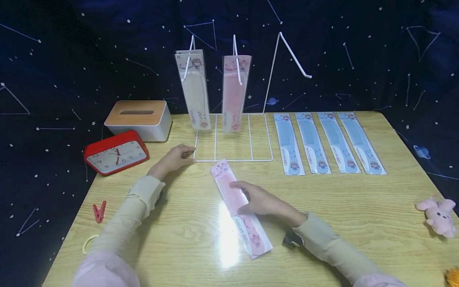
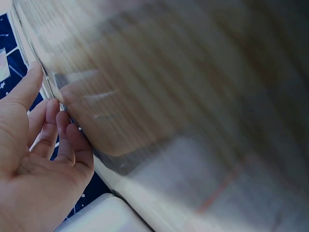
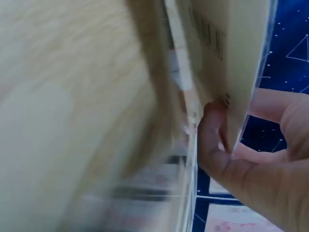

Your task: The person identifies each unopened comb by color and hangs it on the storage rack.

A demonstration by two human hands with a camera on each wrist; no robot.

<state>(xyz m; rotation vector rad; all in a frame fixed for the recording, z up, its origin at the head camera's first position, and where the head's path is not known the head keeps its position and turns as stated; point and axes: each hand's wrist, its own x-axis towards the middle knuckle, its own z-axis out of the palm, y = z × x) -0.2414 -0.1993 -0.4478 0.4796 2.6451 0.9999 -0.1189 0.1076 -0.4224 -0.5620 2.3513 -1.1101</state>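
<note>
My right hand [image 1: 263,201] holds a pink packaged comb [image 1: 251,235] by its sides, between thumb and fingers, over the middle of the table. Its card back with a barcode shows in the right wrist view, tilted off the tabletop. My left hand [image 1: 172,160] grips the front left corner of a white wire display rack [image 1: 233,160] with thumb and fingertips. From the rack's left hook [image 1: 186,68] hang cream packaged combs [image 1: 196,95]. Another pink packaged comb [image 1: 234,95] hangs on the middle hook; the right hook [image 1: 295,56] carries nothing.
Several blue packaged combs [image 1: 287,139] lie in a row to the right of the rack. A tissue box [image 1: 157,125] and a red clock [image 1: 116,152] stand at the left. Nearer are a red clip [image 1: 99,212] and a yellow ring [image 1: 86,244]. A pink plush toy [image 1: 440,219] lies far right.
</note>
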